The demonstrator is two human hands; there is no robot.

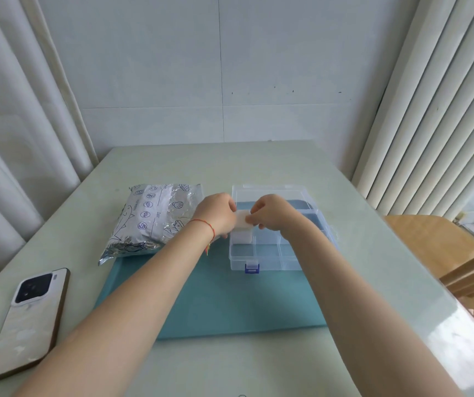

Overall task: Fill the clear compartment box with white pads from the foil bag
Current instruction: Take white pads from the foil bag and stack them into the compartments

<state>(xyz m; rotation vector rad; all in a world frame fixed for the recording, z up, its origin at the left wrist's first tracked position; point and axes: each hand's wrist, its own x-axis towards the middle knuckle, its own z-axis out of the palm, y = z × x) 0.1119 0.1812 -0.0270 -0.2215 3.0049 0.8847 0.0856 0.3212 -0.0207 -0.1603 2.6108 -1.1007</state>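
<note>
Two bare forearms enter from the lower edge of the frame, no sleeves visible on either. Left hand [215, 214]: thin red string bracelet [204, 224] at the wrist, left of frame centre, with a short tail end hanging below it. Right hand [273, 212]: no ring, watch or band seen.

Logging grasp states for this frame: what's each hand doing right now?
Left hand: pinches the white pad over the compartment box.
Right hand: pinches the same pad from the other side.
</note>
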